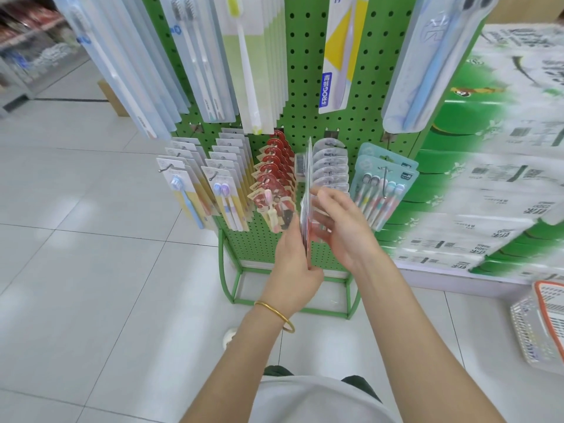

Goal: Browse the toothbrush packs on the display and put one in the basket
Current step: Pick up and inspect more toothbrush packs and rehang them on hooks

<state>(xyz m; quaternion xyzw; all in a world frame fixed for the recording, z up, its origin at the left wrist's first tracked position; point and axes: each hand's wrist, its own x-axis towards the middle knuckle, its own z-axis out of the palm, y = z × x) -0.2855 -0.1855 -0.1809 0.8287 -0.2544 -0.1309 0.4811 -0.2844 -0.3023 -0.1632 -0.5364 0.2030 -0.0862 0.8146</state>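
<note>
A green pegboard display (305, 71) carries rows of hanging toothbrush packs. In front of its lower row I hold a clear blister toothbrush pack (306, 190) edge-on to the camera. My left hand (294, 270), with a gold bangle on the wrist, grips the pack's bottom end. My right hand (341, 227) lies against the pack's right face, fingers curled on it. Behind the pack hang more clear packs (331, 160) of the same shape. The basket (540, 328), pale with an orange rim, sits on the floor at the far right.
Red-carded packs (274, 175) hang left of my hands and a teal multi-brush pack (384, 184) hangs to the right. Long packs hang along the top row. Stacked green-and-white tissue cases (488, 193) stand on the right. White tiled floor spreads to the left.
</note>
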